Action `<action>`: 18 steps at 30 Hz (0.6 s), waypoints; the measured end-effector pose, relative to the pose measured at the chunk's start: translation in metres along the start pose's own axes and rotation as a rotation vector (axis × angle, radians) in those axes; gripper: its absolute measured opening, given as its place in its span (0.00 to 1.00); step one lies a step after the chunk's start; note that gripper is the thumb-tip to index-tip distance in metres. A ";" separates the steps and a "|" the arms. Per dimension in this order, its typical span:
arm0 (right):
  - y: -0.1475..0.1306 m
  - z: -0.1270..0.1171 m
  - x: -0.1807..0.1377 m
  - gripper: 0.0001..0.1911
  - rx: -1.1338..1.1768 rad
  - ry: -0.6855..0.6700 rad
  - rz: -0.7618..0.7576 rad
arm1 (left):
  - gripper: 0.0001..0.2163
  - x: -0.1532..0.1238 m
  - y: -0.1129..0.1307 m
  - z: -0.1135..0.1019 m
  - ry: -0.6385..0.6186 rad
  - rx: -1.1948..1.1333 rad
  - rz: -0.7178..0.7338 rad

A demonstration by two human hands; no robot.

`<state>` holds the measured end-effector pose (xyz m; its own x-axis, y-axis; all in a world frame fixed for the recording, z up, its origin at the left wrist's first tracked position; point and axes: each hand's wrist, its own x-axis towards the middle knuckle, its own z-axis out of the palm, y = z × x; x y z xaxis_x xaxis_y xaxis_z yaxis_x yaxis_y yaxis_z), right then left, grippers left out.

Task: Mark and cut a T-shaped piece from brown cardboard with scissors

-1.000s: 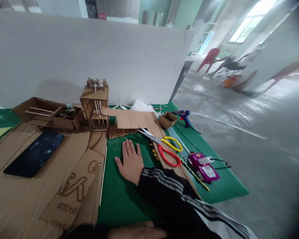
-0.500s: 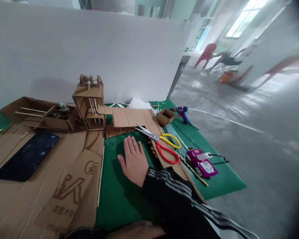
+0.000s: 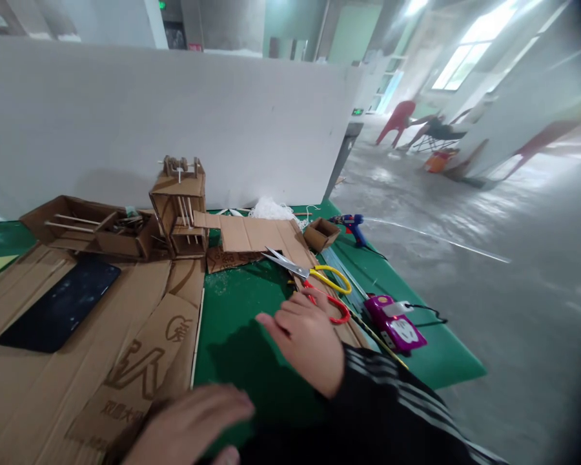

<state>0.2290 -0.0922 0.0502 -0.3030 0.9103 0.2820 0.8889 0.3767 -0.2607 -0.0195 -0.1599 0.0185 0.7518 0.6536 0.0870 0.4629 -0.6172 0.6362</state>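
Note:
My right hand point(image 3: 306, 336) hovers over the green mat point(image 3: 242, 323), its fingers curled down onto the red handle of the scissors point(image 3: 319, 284). The scissors lie on a cardboard strip point(image 3: 256, 234), blades pointing far left, yellow handle loop free. My left hand point(image 3: 188, 426) is low at the near edge, blurred, with fingers stretched out flat. It holds nothing and sits where the printed cardboard sheet point(image 3: 140, 361) meets the mat.
A cardboard tower model point(image 3: 180, 205) and an open cardboard tray with sticks point(image 3: 91, 226) stand at the back. A black phone point(image 3: 61, 305) lies on cardboard at left. A small box point(image 3: 322, 234), blue glue gun point(image 3: 351, 225) and purple power strip point(image 3: 396, 330) sit right. The table edge drops to the concrete floor.
My right hand lifted off the mat and moved right onto the scissors' red handle, fingers curling. My left hand came forward into view from the bottom edge.

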 end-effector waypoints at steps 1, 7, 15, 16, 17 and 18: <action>0.010 -0.011 -0.005 0.26 -0.030 0.015 0.053 | 0.23 -0.009 -0.009 -0.008 0.119 0.255 -0.133; 0.089 -0.016 -0.005 0.27 -0.193 -0.024 0.299 | 0.30 -0.023 -0.048 -0.025 0.258 0.781 -0.611; 0.115 0.017 0.012 0.42 -0.177 -0.103 0.347 | 0.26 -0.012 -0.049 -0.037 0.251 0.757 -0.690; 0.115 0.018 0.012 0.41 -0.172 -0.098 0.355 | 0.27 -0.011 -0.050 -0.039 0.276 0.759 -0.680; 0.115 0.018 0.012 0.40 -0.165 -0.094 0.365 | 0.29 -0.009 -0.051 -0.041 0.307 0.759 -0.665; 0.116 0.019 0.012 0.39 -0.157 -0.093 0.371 | 0.30 -0.007 -0.052 -0.043 0.339 0.756 -0.645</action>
<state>0.3222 -0.0340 0.0063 0.0250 0.9937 0.1091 0.9831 -0.0047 -0.1829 -0.0687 -0.1133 0.0183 0.1419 0.9722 0.1863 0.9894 -0.1452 0.0036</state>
